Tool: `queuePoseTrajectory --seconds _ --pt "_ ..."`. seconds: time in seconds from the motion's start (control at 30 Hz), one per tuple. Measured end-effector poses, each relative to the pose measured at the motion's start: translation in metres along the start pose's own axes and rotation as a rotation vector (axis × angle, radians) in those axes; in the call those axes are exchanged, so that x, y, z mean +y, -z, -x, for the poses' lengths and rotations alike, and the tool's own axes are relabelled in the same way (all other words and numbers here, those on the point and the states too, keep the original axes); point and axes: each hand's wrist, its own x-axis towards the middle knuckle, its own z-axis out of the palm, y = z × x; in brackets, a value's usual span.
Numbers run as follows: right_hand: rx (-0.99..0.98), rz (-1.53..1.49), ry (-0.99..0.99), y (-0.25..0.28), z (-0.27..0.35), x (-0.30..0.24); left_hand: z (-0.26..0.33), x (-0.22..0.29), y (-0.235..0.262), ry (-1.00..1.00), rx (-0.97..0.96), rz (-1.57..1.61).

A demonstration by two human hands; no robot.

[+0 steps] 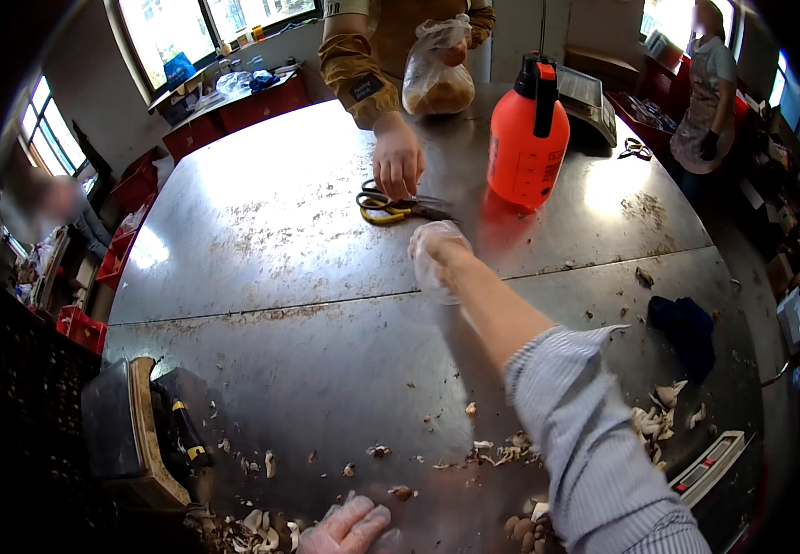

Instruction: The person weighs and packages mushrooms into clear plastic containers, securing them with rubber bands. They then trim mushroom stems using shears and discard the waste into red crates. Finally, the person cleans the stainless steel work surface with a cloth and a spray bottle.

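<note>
Yellow-handled scissors [398,216] lie on the table [326,369] under a co-worker's hand [400,164]; the right hand [437,258], curled, hold unclear, seems mid-reach beside them, calling for careful grasping, while the left hand [349,526] spreads loosely, apparently empty.

The right sleeve [584,420] is of pale grey-blue cloth with thin stripes, and it has many soft folds. Its cuff [561,355] looks loose, with one pointed corner. On the right hand [437,257] there is a thin, clear plastic glove [429,275], wrinkled. The near left hand [348,528] wears a similar glove.
</note>
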Motion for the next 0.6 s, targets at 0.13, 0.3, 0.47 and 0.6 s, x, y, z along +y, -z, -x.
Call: queuePoseTrajectory --seconds 0.13,0.3,0.47,0.6 --pt "-0.637 1.114 0.522 0.054 0.172 -0.089 -0.009 -0.011 0.006 0.083 0.01 -0.012" --pt "-0.371 1.586 -0.228 0.184 0.357 -0.138 -0.037 -0.023 -0.043 0.039 0.063 0.186" --pt "-0.131 1.454 -0.146 0.194 0.487 -0.068 -0.082 0.042 -0.108 -0.052 -0.071 -0.107" --pt "-0.17 1.406 -0.019 0.12 0.508 -0.042 -0.056 0.065 -0.139 -0.081 -0.32 -0.023"
